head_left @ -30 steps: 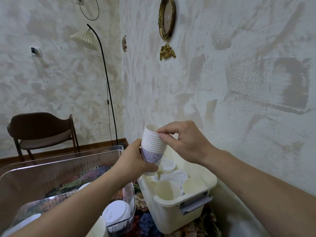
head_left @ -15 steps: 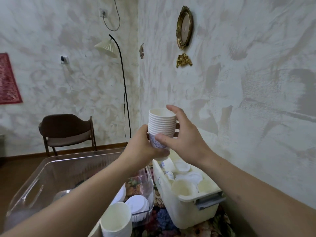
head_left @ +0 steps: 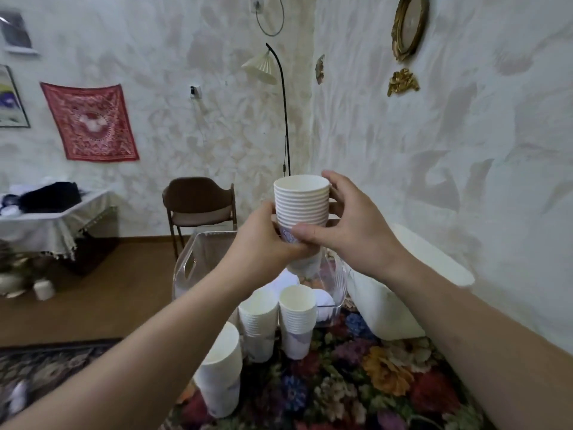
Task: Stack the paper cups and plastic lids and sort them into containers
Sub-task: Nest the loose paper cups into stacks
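A stack of white paper cups (head_left: 302,201) is held upright in front of me, above the containers. My left hand (head_left: 263,240) grips its lower part from the left. My right hand (head_left: 347,225) wraps it from the right, thumb across the front and fingers behind the rims. Below stand three more cup stacks on the flowered cloth: one (head_left: 296,324), one (head_left: 259,324) and a nearer one (head_left: 221,367). A clear plastic bin (head_left: 186,268) lies behind them, with white lids (head_left: 322,301) showing inside. The cream bin (head_left: 384,308) stands to the right, its contents hidden.
The flowered tablecloth (head_left: 356,377) covers the surface in front of me. A wall runs close along the right. A brown chair (head_left: 198,206), a floor lamp (head_left: 279,103) and a side table (head_left: 46,212) stand farther back on the wooden floor.
My view has swung left and pulled back, bringing three standing cup stacks into sight. The held stack has been brought upright and moved from over the cream bin to above the clear bin.
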